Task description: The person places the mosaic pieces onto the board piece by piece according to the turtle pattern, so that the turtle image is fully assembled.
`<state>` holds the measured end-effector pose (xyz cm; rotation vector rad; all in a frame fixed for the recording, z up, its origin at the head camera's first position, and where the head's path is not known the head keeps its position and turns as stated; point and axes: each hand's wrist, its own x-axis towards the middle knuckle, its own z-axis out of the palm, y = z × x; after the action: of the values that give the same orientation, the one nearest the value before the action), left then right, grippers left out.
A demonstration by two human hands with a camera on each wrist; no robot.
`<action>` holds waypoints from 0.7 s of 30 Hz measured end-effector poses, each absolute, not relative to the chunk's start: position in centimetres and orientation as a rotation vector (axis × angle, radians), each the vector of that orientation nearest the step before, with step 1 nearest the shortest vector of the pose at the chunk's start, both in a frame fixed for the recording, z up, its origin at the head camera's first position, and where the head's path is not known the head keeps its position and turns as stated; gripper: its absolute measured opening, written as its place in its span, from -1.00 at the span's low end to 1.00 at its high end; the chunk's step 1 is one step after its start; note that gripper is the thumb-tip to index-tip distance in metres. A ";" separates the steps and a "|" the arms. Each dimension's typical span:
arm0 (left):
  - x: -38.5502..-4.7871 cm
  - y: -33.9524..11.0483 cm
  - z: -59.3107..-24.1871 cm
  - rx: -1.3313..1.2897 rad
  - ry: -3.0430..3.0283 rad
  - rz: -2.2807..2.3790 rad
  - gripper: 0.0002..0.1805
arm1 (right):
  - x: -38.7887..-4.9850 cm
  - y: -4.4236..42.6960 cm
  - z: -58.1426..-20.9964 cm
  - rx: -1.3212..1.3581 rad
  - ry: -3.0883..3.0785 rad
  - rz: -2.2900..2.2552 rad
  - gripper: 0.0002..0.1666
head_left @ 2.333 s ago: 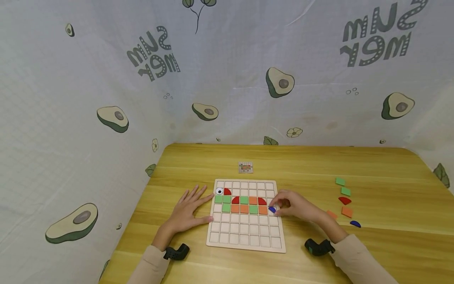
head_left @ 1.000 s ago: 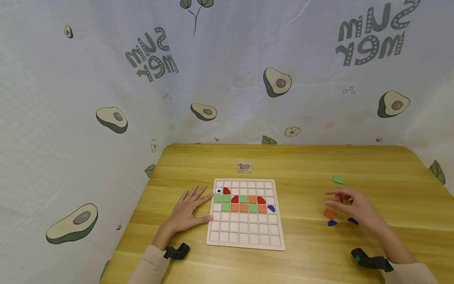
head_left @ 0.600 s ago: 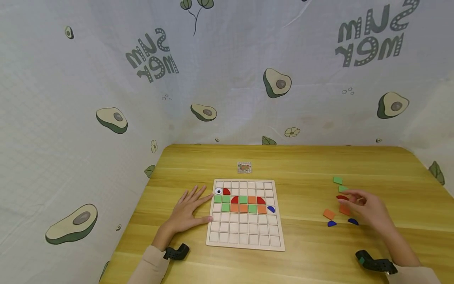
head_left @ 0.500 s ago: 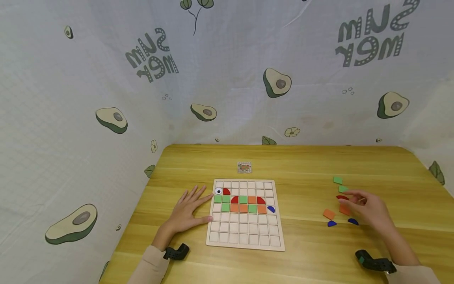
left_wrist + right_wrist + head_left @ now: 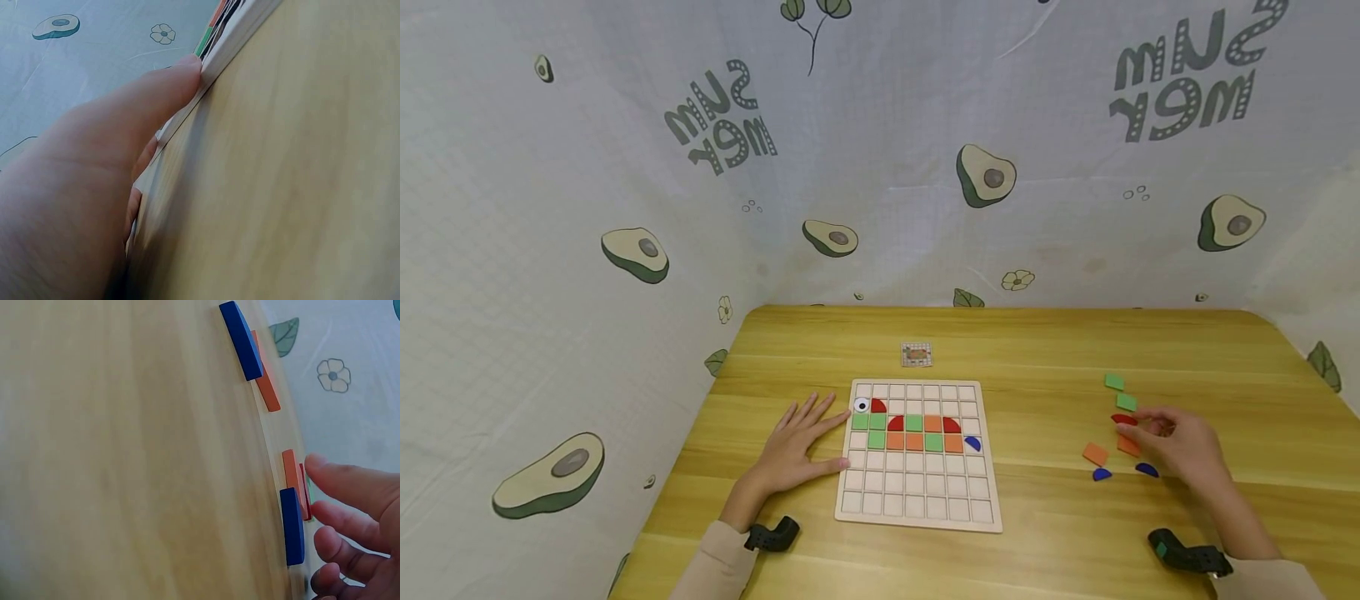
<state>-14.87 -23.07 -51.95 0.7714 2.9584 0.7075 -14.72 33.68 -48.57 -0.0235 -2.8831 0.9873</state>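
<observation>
My left hand (image 5: 795, 443) lies with spread fingers on the table, thumb and index fingertips against the left edge of a wooden grid board (image 5: 917, 504). Red, green and orange pieces, a white eye piece (image 5: 862, 406) and a blue half-round piece (image 5: 973, 443) sit on the board. To the right, my right hand (image 5: 1183, 442) pinches a red quarter-round piece (image 5: 1122, 418) between thumb and index finger, low over the table. In the right wrist view, the fingers partly hide that piece, and the other fingers curl loosely.
Around the right hand lie two green squares (image 5: 1114, 382), two orange squares (image 5: 1095, 453) and two blue half-round pieces (image 5: 1147, 470). A small picture card (image 5: 917, 354) lies behind the board. A printed cloth (image 5: 895, 167) hangs behind the table.
My right hand has let go of the blue half-round piece on the board, moved right to the loose pieces and taken hold of the red quarter-round piece. The left hand has stayed put.
</observation>
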 end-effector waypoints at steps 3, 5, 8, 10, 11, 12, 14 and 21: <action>-14.8 -23.0 -51.9 0.768 2.961 0.706 -0.13 | -14.8 33.7 -48.7 -0.004 -2.877 0.978 -0.51; -14.8 -23.0 -51.9 0.768 2.961 0.707 -0.12 | -14.8 33.8 -48.7 0.023 -2.861 0.962 -0.55; -14.8 -23.0 -51.8 0.771 2.960 0.714 -0.12 | -14.8 33.8 -48.8 0.057 -2.845 0.937 -0.60; -14.7 -23.0 -51.9 0.772 2.960 0.715 -0.12 | -14.8 33.8 -48.8 0.077 -2.844 0.932 -0.61; -14.7 -23.0 -51.9 0.773 2.959 0.715 -0.13 | -14.8 33.8 -48.8 0.082 -2.849 0.934 -0.60; -14.7 -23.0 -51.9 0.775 2.959 0.714 -0.13 | -14.8 33.8 -48.8 0.087 -2.852 0.936 -0.61; -14.7 -23.0 -51.9 0.774 2.959 0.710 -0.13 | -14.9 33.9 -48.7 0.096 -2.860 0.942 -0.60; -14.8 -23.1 -52.0 0.782 2.965 0.700 -0.13 | -15.2 34.1 -48.8 0.124 -2.879 0.959 -0.66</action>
<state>-14.85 -23.06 -51.95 0.7817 2.9654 0.7000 -15.15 34.15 -48.83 0.1241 -2.8793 0.9591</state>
